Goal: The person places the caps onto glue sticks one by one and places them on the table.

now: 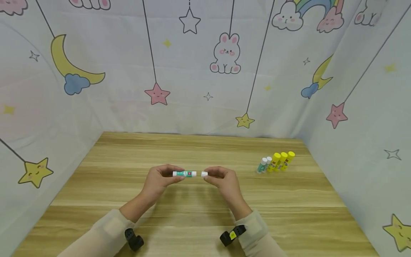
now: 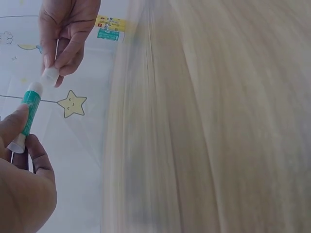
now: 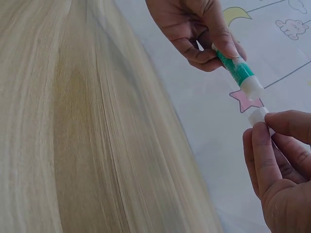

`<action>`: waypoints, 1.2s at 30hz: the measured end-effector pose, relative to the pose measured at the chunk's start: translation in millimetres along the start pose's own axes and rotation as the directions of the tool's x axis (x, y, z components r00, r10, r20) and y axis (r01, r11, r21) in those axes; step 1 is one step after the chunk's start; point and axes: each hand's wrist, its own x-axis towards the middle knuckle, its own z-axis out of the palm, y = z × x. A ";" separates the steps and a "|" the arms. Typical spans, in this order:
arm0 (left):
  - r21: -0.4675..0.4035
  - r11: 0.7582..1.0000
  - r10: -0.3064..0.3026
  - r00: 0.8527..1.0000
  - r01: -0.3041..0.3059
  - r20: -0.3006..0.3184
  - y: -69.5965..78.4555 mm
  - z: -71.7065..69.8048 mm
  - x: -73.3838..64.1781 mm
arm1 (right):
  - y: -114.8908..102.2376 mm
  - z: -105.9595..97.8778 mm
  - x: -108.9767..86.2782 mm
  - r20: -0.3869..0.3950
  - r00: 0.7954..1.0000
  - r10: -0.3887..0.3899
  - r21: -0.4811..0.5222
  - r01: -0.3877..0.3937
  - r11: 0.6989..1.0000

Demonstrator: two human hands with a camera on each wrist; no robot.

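Observation:
Held sideways over the table is a green and white glue stick (image 1: 189,174), pinched between the thumb and fingers of my left hand (image 1: 159,178). Its white end points right, toward a small white cap (image 1: 204,174). My right hand (image 1: 226,180) pinches that cap by thumb and fingertips. A narrow gap separates cap and glue stick in the head view. From the left wrist, the cap (image 2: 50,76) appears just beyond the glue stick's (image 2: 30,114) white end. In the right wrist view the glue stick (image 3: 238,70) slants down toward the cap (image 3: 258,116).
At the right of the wooden table (image 1: 192,150) several glue sticks stand upright in a row: green ones with white caps (image 1: 262,166) and yellow ones (image 1: 275,162). A printed cloth (image 1: 189,64) hangs behind the table and along both sides.

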 end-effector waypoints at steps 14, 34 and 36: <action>-0.017 1.000 -0.004 1.000 0.004 0.014 2.1 5.0 2.1 | -5.3 6.0 -1.0 0.058 0.998 -0.024 0.036 0.021 0.999; -0.011 1.000 -0.002 1.000 0.002 0.023 0.3 9.8 2.2 | -7.6 9.8 -0.7 0.082 0.996 -0.034 0.012 0.033 0.999; -0.015 1.000 -0.005 1.000 0.005 0.022 0.7 10.4 1.6 | -7.7 9.9 -0.9 0.080 0.996 -0.034 0.009 0.033 0.999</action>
